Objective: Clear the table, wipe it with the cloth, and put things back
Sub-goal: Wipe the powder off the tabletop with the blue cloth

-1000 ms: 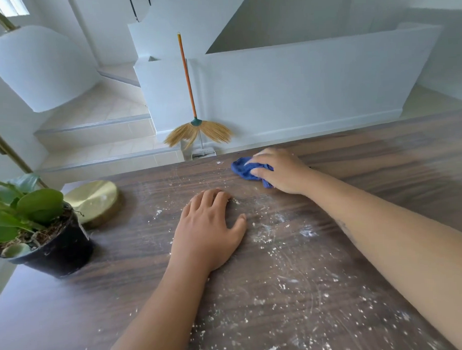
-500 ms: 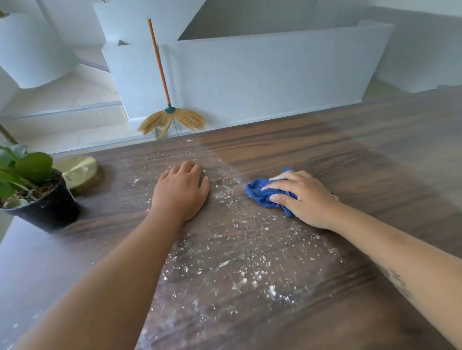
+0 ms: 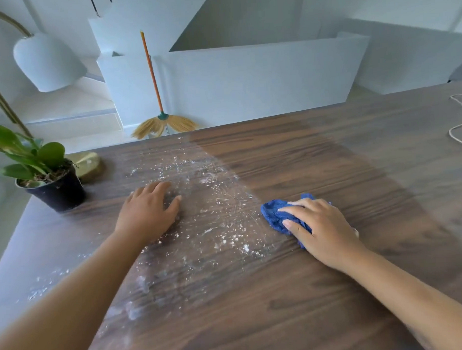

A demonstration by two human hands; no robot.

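Observation:
A dark wooden table [image 3: 329,166] carries a patch of white powder and crumbs [image 3: 215,206] in its middle. My right hand [image 3: 323,229] presses a bunched blue cloth [image 3: 274,215] onto the wood just right of the powder, fingers curled over it. My left hand [image 3: 150,211] rests flat on the table at the powder's left edge, fingers stretched forward. A strip right of the powder looks darker and wiped.
A potted green plant [image 3: 49,183] in a black pot stands at the left edge, with a round brass lamp base [image 3: 89,164] behind it and a white lampshade [image 3: 46,63] above. A pale cord [image 3: 461,119] lies at the far right. A broom [image 3: 156,99] leans on the white wall beyond.
My right hand has dragged the blue cloth from the far middle of the table toward me and to the right. My left hand stayed flat near the powder.

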